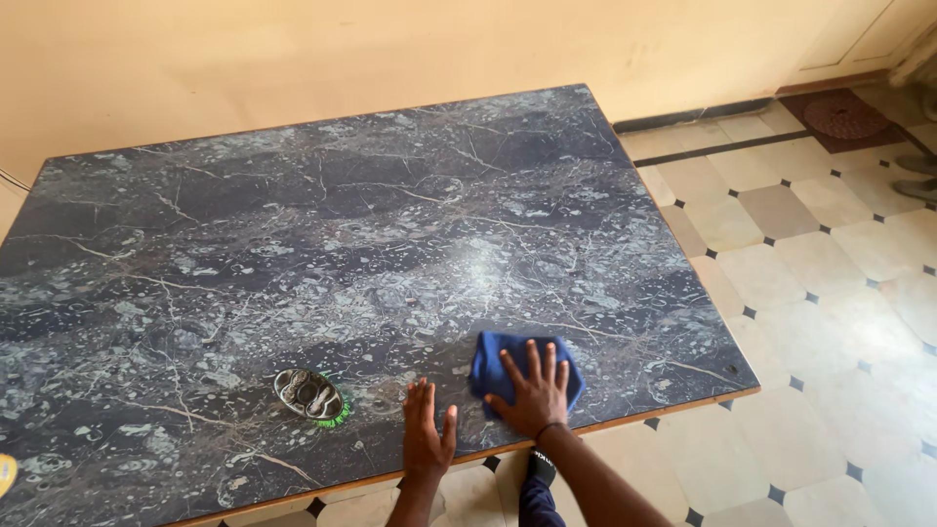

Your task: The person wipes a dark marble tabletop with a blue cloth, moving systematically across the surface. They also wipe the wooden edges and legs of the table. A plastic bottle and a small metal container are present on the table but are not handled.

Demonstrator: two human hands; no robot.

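At the desk's (293,244) near edge, the left hand (427,436) is lying flat with fingers together, bracing on the dark marbled top. Just beside it, toward the near right corner, the right hand (535,390) is pressing a blue cloth (498,363) down with fingers spread; this looks like mid-wipe. Leftward, a small oval metal-and-green object (310,395) is sitting near the same edge; whether it holds anything is unclear. Beyond, the marbled surface is stretching to the wall (293,59).

A brush (310,395) lies on the table's near part; tiled floor (820,283), doormat (845,116) and wall (293,59) surround it.
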